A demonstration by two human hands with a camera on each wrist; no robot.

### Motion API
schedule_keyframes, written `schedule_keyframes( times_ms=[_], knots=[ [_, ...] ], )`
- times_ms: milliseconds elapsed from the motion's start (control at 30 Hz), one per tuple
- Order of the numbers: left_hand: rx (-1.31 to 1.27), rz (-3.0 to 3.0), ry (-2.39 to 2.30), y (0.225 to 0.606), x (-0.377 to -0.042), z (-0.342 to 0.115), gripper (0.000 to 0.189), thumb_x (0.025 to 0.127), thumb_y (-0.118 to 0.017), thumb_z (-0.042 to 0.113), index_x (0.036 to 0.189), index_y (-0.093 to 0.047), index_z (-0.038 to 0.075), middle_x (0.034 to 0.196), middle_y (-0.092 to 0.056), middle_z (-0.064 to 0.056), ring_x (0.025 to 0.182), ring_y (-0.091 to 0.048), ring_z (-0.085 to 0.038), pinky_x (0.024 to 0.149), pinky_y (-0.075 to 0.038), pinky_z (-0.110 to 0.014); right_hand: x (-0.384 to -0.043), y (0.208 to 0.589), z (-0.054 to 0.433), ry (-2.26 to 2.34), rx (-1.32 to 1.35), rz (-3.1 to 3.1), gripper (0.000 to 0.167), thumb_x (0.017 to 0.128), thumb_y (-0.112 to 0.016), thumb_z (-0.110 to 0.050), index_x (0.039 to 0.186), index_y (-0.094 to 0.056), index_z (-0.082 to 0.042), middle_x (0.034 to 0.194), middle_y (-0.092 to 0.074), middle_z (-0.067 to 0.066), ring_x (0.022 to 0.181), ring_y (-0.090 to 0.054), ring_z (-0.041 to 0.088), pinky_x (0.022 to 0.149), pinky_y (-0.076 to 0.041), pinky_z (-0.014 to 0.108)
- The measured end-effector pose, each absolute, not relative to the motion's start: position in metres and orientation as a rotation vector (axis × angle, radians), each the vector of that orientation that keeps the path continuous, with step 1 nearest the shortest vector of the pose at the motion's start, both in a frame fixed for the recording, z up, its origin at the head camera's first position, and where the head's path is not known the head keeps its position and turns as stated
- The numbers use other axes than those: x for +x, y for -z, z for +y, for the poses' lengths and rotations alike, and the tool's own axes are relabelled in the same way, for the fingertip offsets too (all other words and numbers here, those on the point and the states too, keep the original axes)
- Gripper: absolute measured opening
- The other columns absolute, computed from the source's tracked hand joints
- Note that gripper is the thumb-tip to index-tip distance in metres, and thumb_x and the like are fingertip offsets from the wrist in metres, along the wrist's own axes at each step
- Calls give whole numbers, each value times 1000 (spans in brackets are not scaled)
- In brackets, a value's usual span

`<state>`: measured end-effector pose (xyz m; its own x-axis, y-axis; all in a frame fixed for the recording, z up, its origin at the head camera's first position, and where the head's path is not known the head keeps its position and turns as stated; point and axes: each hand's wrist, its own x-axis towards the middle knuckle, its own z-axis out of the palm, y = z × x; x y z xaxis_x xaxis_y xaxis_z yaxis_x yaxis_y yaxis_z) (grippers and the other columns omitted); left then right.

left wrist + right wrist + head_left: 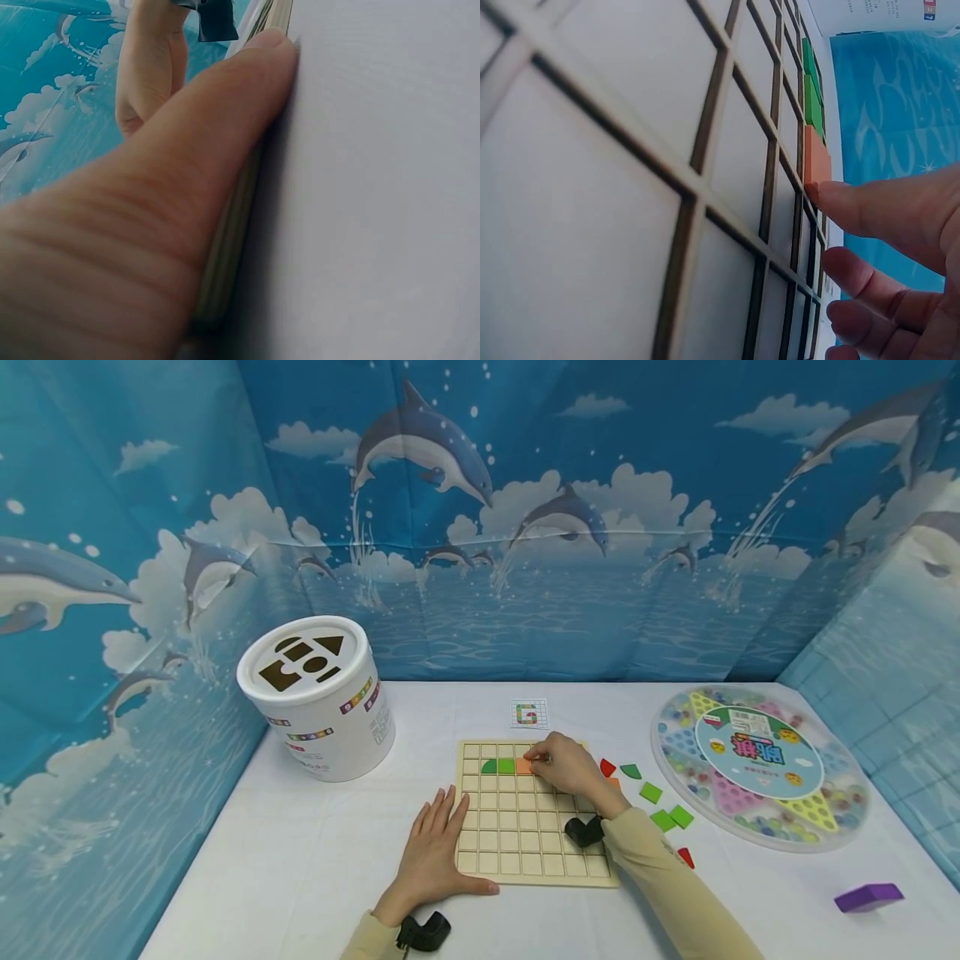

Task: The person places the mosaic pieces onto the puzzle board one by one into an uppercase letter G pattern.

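A wooden grid board lies on the white table. In one of its upper rows sit a green quarter-round tile and a green square tile. Beside them, my right hand holds an orange tile at the grid, the thumb on its near corner; the index finger's grip is mostly hidden. My left hand rests with spread, straight fingers along the board's left edge, its thumb against the front edge. Just beyond the board lies a small pattern card with a coloured G shape.
Right of the board are loose green tiles and red tiles. A round marble game box lies farther right, with a purple block nearer the front. A white bucket with shape cut-outs in its lid stands back left.
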<state>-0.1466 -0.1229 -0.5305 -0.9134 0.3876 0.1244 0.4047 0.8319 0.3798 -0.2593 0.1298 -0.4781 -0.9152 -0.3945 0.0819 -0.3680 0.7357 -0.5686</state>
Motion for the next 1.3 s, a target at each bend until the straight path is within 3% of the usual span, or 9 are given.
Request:
schedule_keyframes(
  times_ms=[267,567,833,933,1067,1300],
  knots=[
    [-642,-2969,635,531,-147,-123,130,55,-66,82,151,-22,7,156,-12,-16,143,-4,-29,112,-6,-47,-257,477,130,887,-618,2873,21,88,-65,-8,107,-74,-7,95,-58,7,67,-40,16,54,-32,28],
    [-640,-2972,641,530,-146,-124,130,56,-66,82,152,-21,7,156,-12,-16,143,-4,-30,112,-6,-47,-250,472,136,909,-644,2805,30,92,-63,-16,121,-67,-8,84,-51,2,62,-40,16,54,-33,29],
    [-642,-2961,651,529,-146,-124,130,55,-68,80,151,-22,6,156,-13,-17,143,-5,-31,112,-6,-47,-237,464,166,1060,-727,2928,22,91,-65,-15,109,-71,-4,85,-61,1,56,-48,15,50,-39,30],
    [-640,-2952,654,528,-146,-125,130,55,-70,79,151,-22,5,155,-14,-18,142,-6,-31,111,-7,-47,-232,458,182,1077,-679,2951,21,91,-65,-17,107,-72,-6,87,-62,0,54,-48,13,47,-40,30],
    [-645,-2949,665,526,-146,-124,130,55,-71,78,151,-22,5,155,-14,-17,143,-5,-31,112,-7,-48,-223,449,204,1056,-583,2980,21,92,-64,-21,106,-72,-8,77,-61,-2,50,-47,10,44,-39,29],
    [-648,-2962,682,526,-146,-123,129,56,-70,78,151,-21,5,156,-13,-17,143,-5,-31,111,-7,-48,-206,442,239,959,-431,3076,18,91,-66,-21,100,-74,-8,72,-61,-1,56,-45,14,45,-38,28]
  ],
)
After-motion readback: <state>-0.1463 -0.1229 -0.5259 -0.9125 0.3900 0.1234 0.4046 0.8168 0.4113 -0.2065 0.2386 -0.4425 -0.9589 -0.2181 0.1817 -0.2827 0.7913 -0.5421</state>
